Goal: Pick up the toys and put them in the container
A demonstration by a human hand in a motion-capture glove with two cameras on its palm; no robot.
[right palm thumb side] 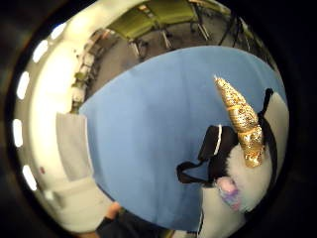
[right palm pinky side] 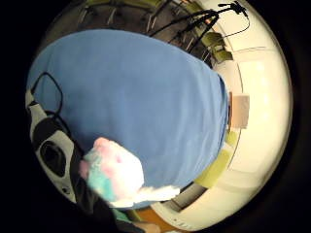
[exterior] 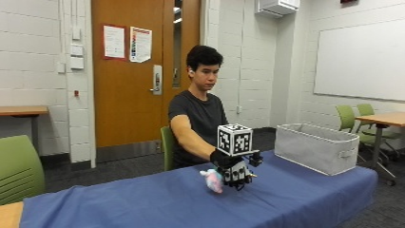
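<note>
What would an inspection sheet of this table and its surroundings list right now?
Surface: table under a blue cloth.
Job's things: plush unicorn toy with a gold horn, held above the cloth; grey fabric container at the table's far end, contents not visible.
Clutter: nothing seen.
Grip: gloved right hand holds the toy.
Cables: left out.
Surroundings: green chairs, wooden door, whiteboard.

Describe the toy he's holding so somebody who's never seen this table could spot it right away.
Start at the table with the blue cloth. Above its middle, the gloved right hand grips a plush unicorn, well short of the grey fabric container. It alone is fluffy, pastel pink and turquoise, with a glittery gold horn.
</note>
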